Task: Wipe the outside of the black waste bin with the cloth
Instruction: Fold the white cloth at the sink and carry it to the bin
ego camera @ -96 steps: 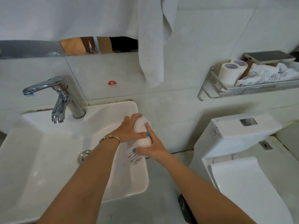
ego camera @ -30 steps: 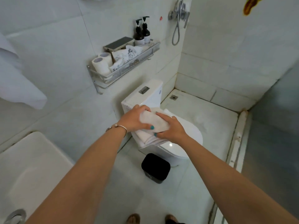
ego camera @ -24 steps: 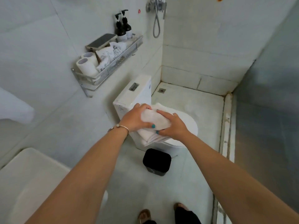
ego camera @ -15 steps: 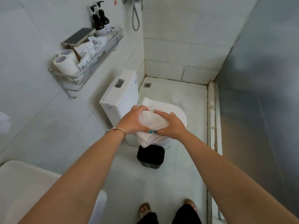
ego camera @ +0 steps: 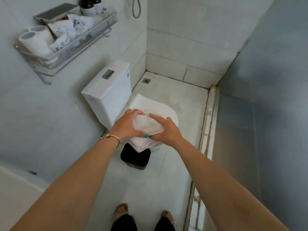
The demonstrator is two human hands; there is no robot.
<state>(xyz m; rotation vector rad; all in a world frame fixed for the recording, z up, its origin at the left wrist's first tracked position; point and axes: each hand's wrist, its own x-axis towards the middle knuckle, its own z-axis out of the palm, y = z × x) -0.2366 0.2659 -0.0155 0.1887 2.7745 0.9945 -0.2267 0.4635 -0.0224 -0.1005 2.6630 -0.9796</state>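
While both hands, left hand [ego camera: 127, 125] and right hand [ego camera: 166, 130], clasp the folded white cloth [ego camera: 146, 129] with closed fingers, black waste bin [ego camera: 135, 157] stands on the floor [ego camera: 150, 189] beside the toilet [ego camera: 108, 94].

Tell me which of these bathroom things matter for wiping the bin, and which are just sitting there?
Part of the job:
- folded white cloth, gripped by left hand and right hand
- black plastic waste bin on the floor

Just lying about:
- white ceramic toilet
- metal wall shelf
- white toilet paper rolls
- dark pump bottles
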